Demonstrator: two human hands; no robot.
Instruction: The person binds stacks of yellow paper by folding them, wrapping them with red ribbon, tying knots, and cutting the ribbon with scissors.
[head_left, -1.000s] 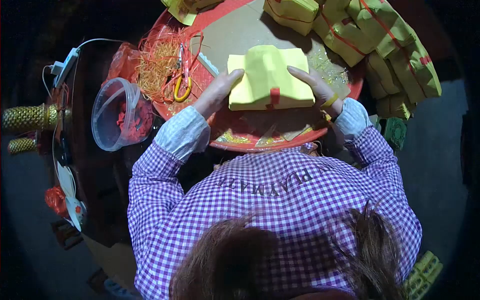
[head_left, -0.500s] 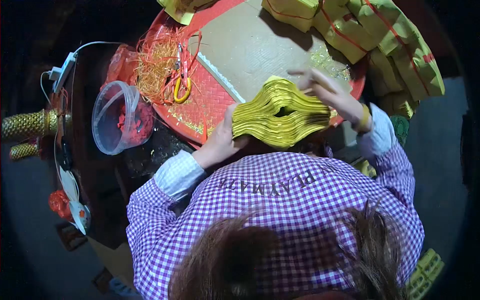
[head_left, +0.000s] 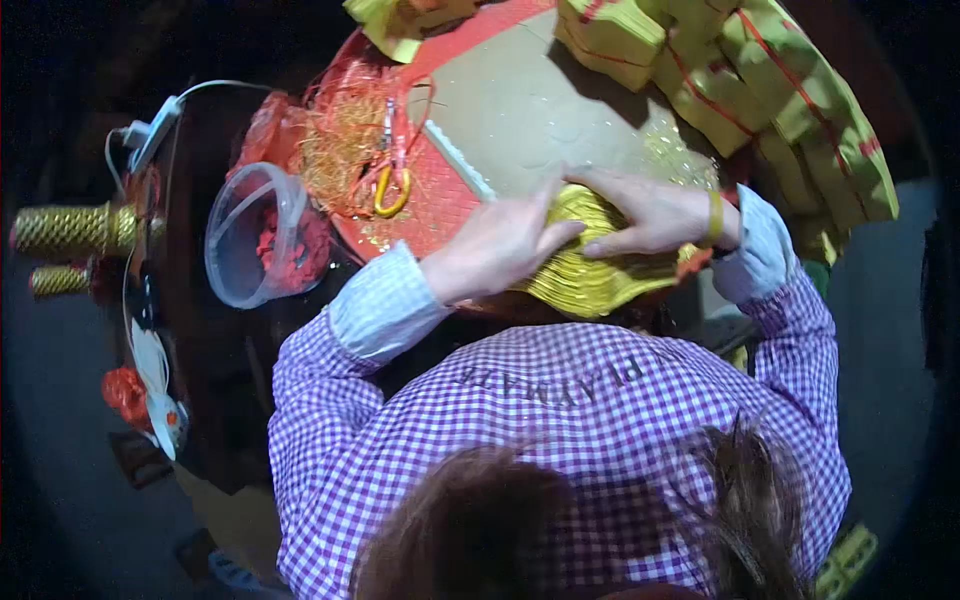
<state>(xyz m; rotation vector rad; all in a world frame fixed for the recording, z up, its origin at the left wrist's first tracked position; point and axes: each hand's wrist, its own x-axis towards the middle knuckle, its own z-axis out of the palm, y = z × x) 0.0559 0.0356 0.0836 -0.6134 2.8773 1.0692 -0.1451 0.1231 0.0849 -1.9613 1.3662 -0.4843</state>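
Observation:
A thick stack of yellow folded paper (head_left: 590,285) sits in front of my chest, its layered edges fanned and curving. My left hand (head_left: 495,248) grips its left side, thumb across the top. From the right, my right hand (head_left: 650,212) lies over the stack with its thumb pressed near the middle, almost meeting the left thumb. The palms and fingers hide much of the paper's far side. Just right of the stack, a small orange-red piece (head_left: 692,262) shows below my right wrist.
A round red woven tray (head_left: 440,190) bears a grey board (head_left: 510,95), orange strands (head_left: 345,140) and yellow-handled scissors (head_left: 392,190). Left stands a clear plastic tub (head_left: 232,255) with red scraps. Tied yellow paper bundles (head_left: 800,90) crowd the upper right. A power strip (head_left: 155,130) lies far left.
My right hand has come down from above onto the stack, and my left hand has slid inward over it. The central gap between the sheets is now covered or closed.

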